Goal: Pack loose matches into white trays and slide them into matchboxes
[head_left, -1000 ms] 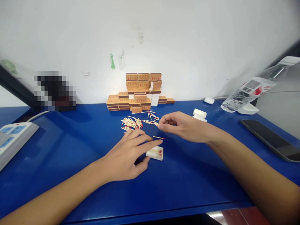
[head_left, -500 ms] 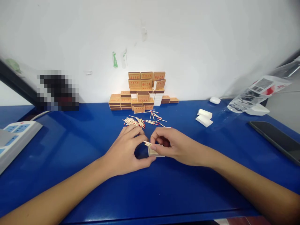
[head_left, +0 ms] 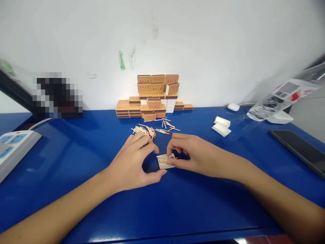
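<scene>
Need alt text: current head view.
Right hand over a white tray of matches on a blue table, left hand curved open beside it. Behind: loose matches and stacked matchboxes before a white wall.

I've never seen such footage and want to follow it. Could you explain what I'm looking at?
There's no machine: these are a person's bare hands, seen forward and down by a camera worn on the head. The left hand curves, open, beside a small tray with matches in it. The right hand is at that tray, a red match tip showing near its thumb; whether it grips any match is hard to tell. On the blue table lie loose matches, with stacked matchboxes behind. A power strip is at left; a bottle and phone at right.
</scene>
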Demonstrator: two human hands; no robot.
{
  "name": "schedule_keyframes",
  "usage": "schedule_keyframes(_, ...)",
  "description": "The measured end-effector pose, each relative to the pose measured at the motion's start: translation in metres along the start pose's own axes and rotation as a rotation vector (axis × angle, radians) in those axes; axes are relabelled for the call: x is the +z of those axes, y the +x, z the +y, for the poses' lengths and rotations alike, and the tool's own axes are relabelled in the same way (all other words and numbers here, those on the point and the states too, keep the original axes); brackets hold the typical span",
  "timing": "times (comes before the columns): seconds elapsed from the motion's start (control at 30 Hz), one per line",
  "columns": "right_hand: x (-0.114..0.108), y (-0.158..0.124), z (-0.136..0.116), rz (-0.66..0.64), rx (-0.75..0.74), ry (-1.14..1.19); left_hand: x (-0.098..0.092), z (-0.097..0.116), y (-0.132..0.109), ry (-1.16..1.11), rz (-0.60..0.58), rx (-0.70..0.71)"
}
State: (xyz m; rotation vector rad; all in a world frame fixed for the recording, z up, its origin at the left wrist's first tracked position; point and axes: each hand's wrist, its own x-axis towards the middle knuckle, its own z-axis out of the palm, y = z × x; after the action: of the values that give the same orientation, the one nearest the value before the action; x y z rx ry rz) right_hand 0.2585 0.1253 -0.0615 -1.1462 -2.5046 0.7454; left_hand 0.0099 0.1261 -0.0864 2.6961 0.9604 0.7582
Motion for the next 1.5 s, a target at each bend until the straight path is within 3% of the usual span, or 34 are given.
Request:
schedule_keyframes(0.23, -0.019, -0.007, 0.006, -0.018, 0.022, -0.091, -0.001, 0.000, 0.000, -0.023, 0.030, 0.033)
schedule_keyframes(0.63, -0.011, -0.007, 0.007, -0.045, -0.028, -0.033, 0.002, -0.001, 0.000, -0.092, 0.033, 0.082)
schedule_keyframes(0.97, 0.001, -0.003, -0.008, -0.012, -0.032, -0.046, 0.003, -0.001, -0.002, -0.099, 0.053, 0.091)
schedule_keyframes(1.27, -0.011, -0.003, -0.003, 0.054, -0.002, -0.107, 0.004, 0.004, 0.000, -0.124, 0.034, 0.120)
schedule_keyframes(1.4, -0.016, -0.002, 0.007, 0.142, 0.068, -0.200, 0.007, 0.006, 0.000, -0.126, 0.017, 0.101)
schedule_keyframes(1.5, -0.016, -0.002, 0.018, 0.123, 0.096, -0.245, 0.009, 0.009, -0.001, -0.115, 0.018, 0.096)
